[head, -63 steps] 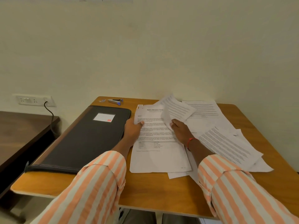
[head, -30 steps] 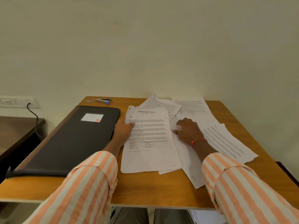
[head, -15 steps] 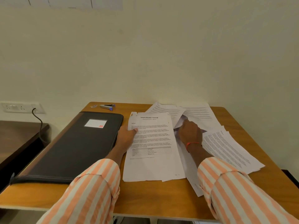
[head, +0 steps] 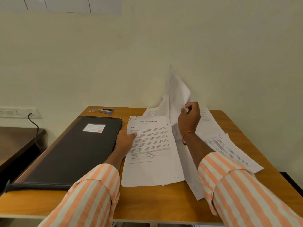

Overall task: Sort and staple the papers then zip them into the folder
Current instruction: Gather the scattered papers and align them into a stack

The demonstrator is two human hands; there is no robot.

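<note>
OK, left hand [head: 125, 141] is at the 9 o'clock edge of the transcript sheet [head: 152, 161], headed "Sample Education Transcript". Its grip is clamped on that edge, thumb on the print, fingers tucked under where I can't see them. The sheet lies flat mid-tabletop [head: 155, 202], with more sheet edges poking out beneath it at 5 o'clock. Right hand [head: 189, 119] is up at 1 o'clock of it, grip pinched on the raised sheet [head: 177, 94], which stands nearly upright off the pile, curled, top corner against the wall [head: 164, 46]. There is a red thread [head: 186, 134] on that wrist. Loose papers [head: 229, 149] fan out flat and overlapping from 12 to 4 o'clock of the transcript sheet, one reaching close to the tabletop's 3 o'clock edge. The folder [head: 70, 153], black and lying flat, is at 9 o'clock just beside the left hand, with a white label [head: 94, 128] with a red patch on its cover; I can't tell how its zip stands. The stapler [head: 105, 110] is at 11 o'clock near the far edge, with a small pale item [head: 92, 110] just beside it, too small to tell what. Both sleeves [head: 91, 194] are orange-and-white striped. Off the tabletop at 9 o'clock are a wall socket [head: 9, 112], a dark cable [head: 35, 126] hanging from it, and a dark side table [head: 16, 141] below.
</note>
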